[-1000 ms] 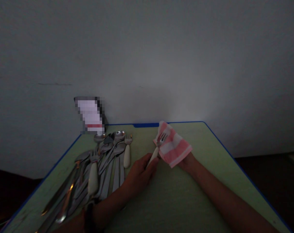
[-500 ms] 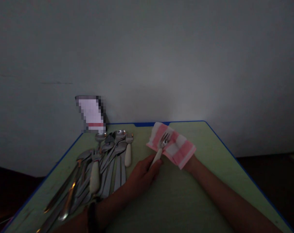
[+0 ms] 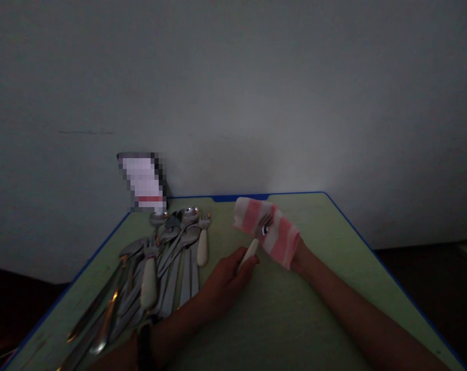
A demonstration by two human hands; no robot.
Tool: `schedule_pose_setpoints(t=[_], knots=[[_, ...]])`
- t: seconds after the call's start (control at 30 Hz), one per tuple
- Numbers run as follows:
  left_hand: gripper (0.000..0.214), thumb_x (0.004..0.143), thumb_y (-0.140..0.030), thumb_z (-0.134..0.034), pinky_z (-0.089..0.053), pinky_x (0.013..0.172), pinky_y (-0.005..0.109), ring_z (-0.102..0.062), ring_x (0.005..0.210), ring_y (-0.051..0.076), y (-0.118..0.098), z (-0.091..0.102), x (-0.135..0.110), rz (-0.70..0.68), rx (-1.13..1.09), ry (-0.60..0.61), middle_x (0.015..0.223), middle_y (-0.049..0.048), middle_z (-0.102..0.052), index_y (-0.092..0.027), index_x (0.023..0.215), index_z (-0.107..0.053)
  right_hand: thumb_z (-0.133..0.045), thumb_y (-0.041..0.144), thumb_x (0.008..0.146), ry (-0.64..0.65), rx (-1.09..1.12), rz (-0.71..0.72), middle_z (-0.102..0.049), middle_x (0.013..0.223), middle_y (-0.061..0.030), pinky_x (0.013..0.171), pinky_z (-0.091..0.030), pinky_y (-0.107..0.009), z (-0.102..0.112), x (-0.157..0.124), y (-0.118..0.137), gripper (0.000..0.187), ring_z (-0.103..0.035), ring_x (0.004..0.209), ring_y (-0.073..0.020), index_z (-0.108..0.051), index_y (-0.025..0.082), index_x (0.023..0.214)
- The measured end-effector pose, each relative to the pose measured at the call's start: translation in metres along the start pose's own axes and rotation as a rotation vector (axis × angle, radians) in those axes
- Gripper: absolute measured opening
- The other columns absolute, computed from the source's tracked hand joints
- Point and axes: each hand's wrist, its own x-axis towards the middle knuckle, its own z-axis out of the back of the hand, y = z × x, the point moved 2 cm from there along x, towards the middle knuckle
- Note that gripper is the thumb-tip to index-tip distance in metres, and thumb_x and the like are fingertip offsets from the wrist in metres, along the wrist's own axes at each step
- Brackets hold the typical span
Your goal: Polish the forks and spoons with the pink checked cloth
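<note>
Centrally, the left hand [image 3: 227, 281] held a fork [image 3: 250, 252] over the counter [image 3: 322, 221], its fingers clamped around the white handle and the tines directed far and slightly right. The head of the fork lay over a pink-and-white striped cloth [image 3: 282, 234]. The right hand [image 3: 299, 256] was positioned beneath the cloth, which concealed its fingers; their state could not be determined. On the left, spoons [image 3: 190, 236] and other forks [image 3: 149, 283] formed an overlapping group. A pixelated panel [image 3: 142, 178] stood at the far left corner, near the wall [image 3: 256, 77].
</note>
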Motion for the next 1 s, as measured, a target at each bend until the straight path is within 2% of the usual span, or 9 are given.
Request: schedule_pose_setpoints(t=[0.1,0.2,0.33,0.47,0.57,0.7,0.87,0.93,1.0], knots=[[0.033,0.093,-0.041,-0.034,-0.041,0.064,0.024,-0.058,0.075,0.017,-0.002,0.000,-0.001,-0.064,0.016,0.049,0.085,0.0023,-0.064,-0.018,0.098,-0.058,-0.064,0.041,0.074,0.004,0.091,-0.037,-0.065,0.085,-0.0023,0.073,-0.048,-0.031,0.005,-0.006,-0.008,0.026,-0.060,0.075,-0.0155,-0.064,0.018,0.086],[0.033,0.093,-0.039,-0.035,-0.043,0.072,0.026,-0.060,0.086,0.019,-0.003,0.000,-0.001,-0.080,0.032,0.084,0.096,0.0042,-0.066,-0.019,0.108,-0.056,-0.073,0.033,0.066,-0.031,0.062,-0.051,-0.066,0.079,-0.0011,0.070,-0.045,-0.028,0.006,-0.009,-0.009,0.023,-0.058,0.070,-0.0138,-0.066,0.018,0.081],[0.035,0.093,-0.038,-0.035,-0.044,0.076,0.027,-0.061,0.088,0.020,-0.003,0.001,-0.001,-0.082,0.059,0.082,0.100,0.0049,-0.067,-0.019,0.113,-0.056,-0.071,0.035,0.067,-0.059,-0.067,-0.016,-0.066,0.076,-0.0011,0.066,-0.043,-0.026,0.004,-0.010,-0.004,0.024,-0.057,0.067,-0.0132,-0.067,0.017,0.082],[0.036,0.093,-0.037,-0.034,-0.043,0.082,0.028,-0.060,0.092,0.020,-0.004,0.001,0.000,-0.103,0.071,0.065,0.105,0.0044,-0.066,-0.020,0.119,-0.054,-0.068,0.040,0.070,-0.014,-0.028,-0.054,-0.065,0.071,-0.0011,0.060,-0.043,-0.024,0.002,-0.011,-0.003,0.028,-0.055,0.061,-0.0118,-0.065,0.015,0.080],[0.036,0.093,-0.035,-0.034,-0.043,0.082,0.028,-0.059,0.093,0.020,-0.006,0.001,0.000,-0.102,0.082,0.071,0.104,0.0054,-0.065,-0.018,0.116,-0.055,-0.065,0.044,0.071,-0.012,-0.032,-0.076,-0.062,0.066,-0.0002,0.054,-0.039,-0.022,0.002,-0.013,-0.004,0.031,-0.052,0.055,-0.0099,-0.062,0.014,0.076],[0.035,0.093,-0.036,-0.033,-0.043,0.075,0.026,-0.058,0.089,0.020,-0.010,0.002,-0.001,-0.088,0.096,0.084,0.100,0.0062,-0.065,-0.017,0.112,-0.056,-0.059,0.050,0.074,-0.031,-0.133,-0.035,-0.055,0.058,0.0018,0.048,-0.032,-0.021,0.002,-0.014,0.001,0.037,-0.044,0.049,-0.0081,-0.057,0.014,0.069],[0.032,0.093,-0.038,-0.034,-0.039,0.060,0.023,-0.055,0.069,0.016,-0.007,0.000,-0.003,-0.070,0.073,0.120,0.077,0.0023,-0.061,-0.017,0.095,-0.058,-0.050,0.056,0.078,-0.155,-0.362,0.034,-0.041,0.046,0.0042,0.041,-0.020,-0.021,0.004,-0.016,0.006,0.046,-0.032,0.042,-0.0066,-0.046,0.016,0.055],[0.032,0.093,-0.039,-0.034,-0.037,0.056,0.023,-0.052,0.061,0.014,-0.004,-0.001,-0.003,-0.060,0.044,0.117,0.069,-0.0002,-0.057,-0.017,0.090,-0.057,-0.049,0.058,0.078,-0.185,-0.364,0.017,-0.040,0.044,0.0038,0.040,-0.019,-0.022,0.005,-0.016,0.005,0.049,-0.031,0.041,-0.0067,-0.045,0.017,0.052],[0.032,0.093,-0.040,-0.034,-0.035,0.054,0.022,-0.049,0.058,0.013,-0.002,-0.002,-0.002,-0.043,-0.002,0.097,0.064,-0.0019,-0.054,-0.017,0.091,-0.056,-0.049,0.061,0.076,-0.196,-0.266,-0.042,-0.044,0.045,0.0027,0.039,-0.021,-0.022,0.006,-0.014,0.000,0.050,-0.034,0.040,-0.0074,-0.049,0.017,0.053]])
